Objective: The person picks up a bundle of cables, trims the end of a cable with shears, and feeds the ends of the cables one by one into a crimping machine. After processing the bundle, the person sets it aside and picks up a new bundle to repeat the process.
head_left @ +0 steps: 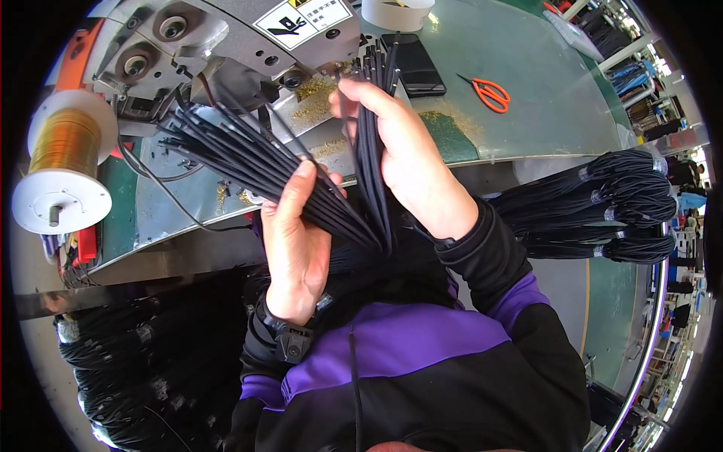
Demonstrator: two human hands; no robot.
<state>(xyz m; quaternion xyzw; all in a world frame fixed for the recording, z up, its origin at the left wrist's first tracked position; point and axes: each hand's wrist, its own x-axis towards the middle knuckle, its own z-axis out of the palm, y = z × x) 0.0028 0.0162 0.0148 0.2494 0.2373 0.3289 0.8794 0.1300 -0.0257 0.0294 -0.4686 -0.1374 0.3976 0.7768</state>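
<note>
My left hand point(295, 245) is closed around a thick fan of black cords point(241, 154), its thumb on top. Their stiff-looking ends spread toward the machine at the upper left. In my right hand point(403, 147) is a narrower bunch of black cords point(367, 158), held upright with shiny tips sticking out above the fingers. Both bunches run together below, between my hands. One or two single cords cross the gap between them, slightly blurred near my right fingertips.
A grey metal machine point(226, 45) stands close ahead, beside a spool of copper-coloured wire point(68, 139). Gold scraps point(312, 105) litter the table. Farther right lie a black phone-like slab point(414, 68) and orange-handled scissors point(491, 96). Tied black cord bundles hang at right point(595, 203) and lower left point(151, 369).
</note>
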